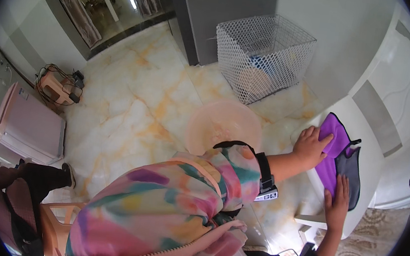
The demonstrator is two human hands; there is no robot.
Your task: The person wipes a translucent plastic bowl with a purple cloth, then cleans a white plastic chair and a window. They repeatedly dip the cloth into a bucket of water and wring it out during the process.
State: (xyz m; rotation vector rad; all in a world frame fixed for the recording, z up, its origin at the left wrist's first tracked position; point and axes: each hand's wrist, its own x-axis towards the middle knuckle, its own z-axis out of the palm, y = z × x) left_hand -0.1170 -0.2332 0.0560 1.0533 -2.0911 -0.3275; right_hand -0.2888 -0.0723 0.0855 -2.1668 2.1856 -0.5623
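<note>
A two-sided cloth, purple [333,141] and dark grey with black edging and a small hanging loop, lies partly folded on a white furniture top [367,171]. My left hand [309,148] is at its left edge, the thumb and index finger on the purple side and the other fingers curled. Lower down, my right hand [337,203] rests flat across the cloth where purple meets grey, fingers pointing away from me. Black straps with small devices circle both forearms. My multicoloured left sleeve [152,205] crosses the lower middle of the view.
On the marble-patterned floor stand a pale pink basin [224,120], partly behind my sleeve, and a wire cage [265,55] with items inside. At left are a pink cabinet-like box [33,125], a plastic stool [53,87] with cables, and a seated person's leg [44,176]. A curtained doorway lies beyond.
</note>
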